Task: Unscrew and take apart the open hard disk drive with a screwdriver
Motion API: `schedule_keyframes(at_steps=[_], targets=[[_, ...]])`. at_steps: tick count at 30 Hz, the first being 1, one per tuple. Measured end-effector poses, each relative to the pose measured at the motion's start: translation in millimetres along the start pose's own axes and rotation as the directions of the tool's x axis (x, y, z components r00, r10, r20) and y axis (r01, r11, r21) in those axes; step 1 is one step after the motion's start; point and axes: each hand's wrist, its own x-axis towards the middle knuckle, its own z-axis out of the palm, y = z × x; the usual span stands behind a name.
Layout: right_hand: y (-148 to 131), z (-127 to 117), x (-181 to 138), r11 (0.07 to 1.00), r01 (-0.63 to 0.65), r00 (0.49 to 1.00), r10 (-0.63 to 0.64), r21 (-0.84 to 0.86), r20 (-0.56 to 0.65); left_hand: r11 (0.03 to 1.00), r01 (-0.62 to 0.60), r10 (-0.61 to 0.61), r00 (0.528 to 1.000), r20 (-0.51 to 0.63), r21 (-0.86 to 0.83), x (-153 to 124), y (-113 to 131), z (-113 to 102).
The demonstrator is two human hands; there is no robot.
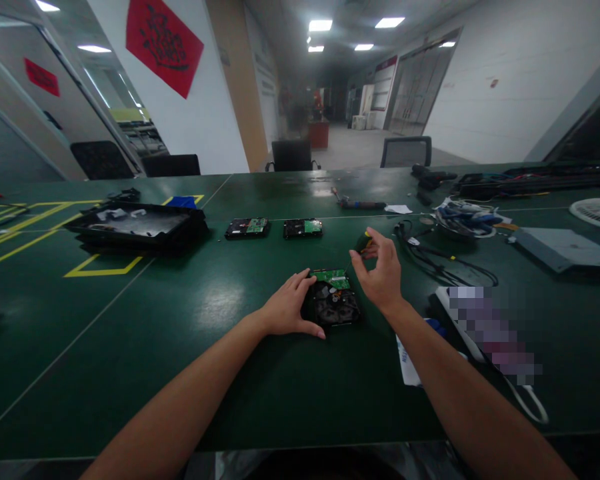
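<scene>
A hard drive (336,308) lies circuit-side up on the green table, its green board along the far edge. My left hand (291,305) is closed round its left side, thumb along the near edge and fingers at the far left corner. In my right hand (381,272) is a screwdriver (364,243) with a dark green and yellow handle, held tilted. Its thin shaft points down toward the far right corner of the board; whether the tip sits in a screw I cannot make out. Two more hard drives, one on the left (247,227) and one on the right (303,228), lie beyond.
A black tray (135,227) stands at the left. An electric screwdriver (363,204) lies at the back. Black cables (430,257), a bowl of wires (465,219) and a flat grey box (565,250) are on the right. A blurred-out object (490,327) lies by my right forearm.
</scene>
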Motion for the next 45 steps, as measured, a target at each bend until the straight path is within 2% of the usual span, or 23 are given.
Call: schedule_keyframes(at_steps=[8,27,45], targets=[[0.2,0.0,-0.3,1.0,-0.028,1.0,0.028,0.005,0.006,1.0,0.005,-0.005,1.0,0.004,0.0,0.3,1.6,-0.2],[-2.6,-1.8,0.7,1.0,0.002,0.999,-0.002,-0.01,0.035,1.0,-0.005,0.005,1.0,-0.002,-0.007,0.1,2.3,-0.9],[0.8,-0.1,0.9,1.0,0.0,1.0,0.0,-0.008,-0.002,1.0,-0.004,0.004,1.0,-0.003,-0.005,0.0,0.2,0.7]])
